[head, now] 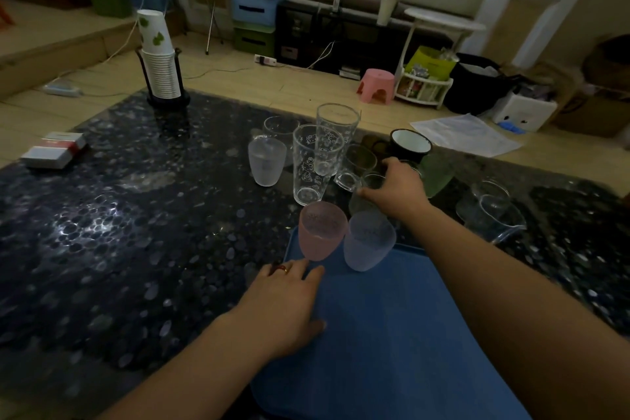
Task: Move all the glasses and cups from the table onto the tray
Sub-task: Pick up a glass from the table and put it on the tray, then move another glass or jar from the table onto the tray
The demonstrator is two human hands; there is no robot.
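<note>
The blue tray (pixel 392 334) is lying at the table's (pixel 136 249) near edge, carrying a pink cup (pixel 322 230) and a frosted cup (pixel 368 240) at its far end, its near part bare. The left hand (pixel 286 303) is resting flat, fingers spread, on the tray's left rim. The right hand (pixel 395 189) is gripping a small glass (pixel 370 182) among the glasses (pixel 317 160) standing beyond the tray.

Two bare forearms are seen, with no sleeves reaching into view. A ring (pixel 283 269) with a red top and a gold band is worn on a finger of the left hand (pixel 283 310). The right hand (pixel 397 189) is seen unadorned.
</note>
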